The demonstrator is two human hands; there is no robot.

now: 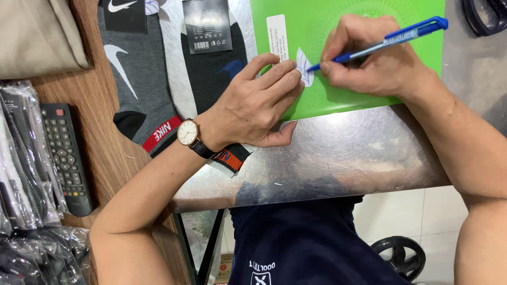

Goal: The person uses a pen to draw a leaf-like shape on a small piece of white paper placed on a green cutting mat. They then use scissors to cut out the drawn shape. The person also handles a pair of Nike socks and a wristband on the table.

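Single head-worn view, looking steeply down from above and close to the work. The metal tabletop (338, 158) fills the centre, both forearms enter from the lower edge, the wearer's dark shirt (306, 243) lies directly below. No second view to compare

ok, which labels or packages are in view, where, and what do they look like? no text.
White label: upright rectangle on green folder.
Small white slip: under left hand, at pen tip, right hand.
Black sock tags: top, rectangular.
Clear plastic packs: left edge.
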